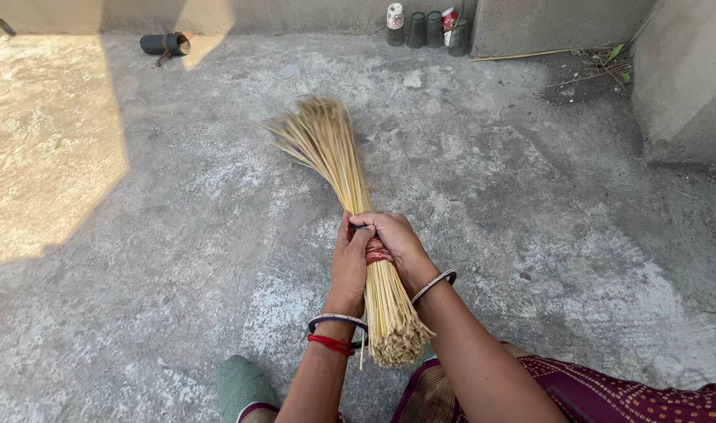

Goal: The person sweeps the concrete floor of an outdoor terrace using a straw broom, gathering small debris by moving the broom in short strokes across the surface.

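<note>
A broom of thin yellow sticks (334, 157) lies pointing away from me, its fanned tip resting on the concrete floor and its cut end near my lap. My left hand (348, 262) grips the bundle from the left side. From the right, my right hand (393, 235) closes over the same spot, where a reddish band (377, 254) wraps the sticks. A dark cord shows between my fingers at the top of the grip. Both wrists wear bangles, and the left one also has a red thread.
Rough concrete floor (178, 235), sunlit at the left. Several cups and small containers (424, 27) stand at the far wall. A dark cylinder (164, 43) lies at the back left. A concrete block (683, 74) rises at the right, dry twigs (600, 63) beside it.
</note>
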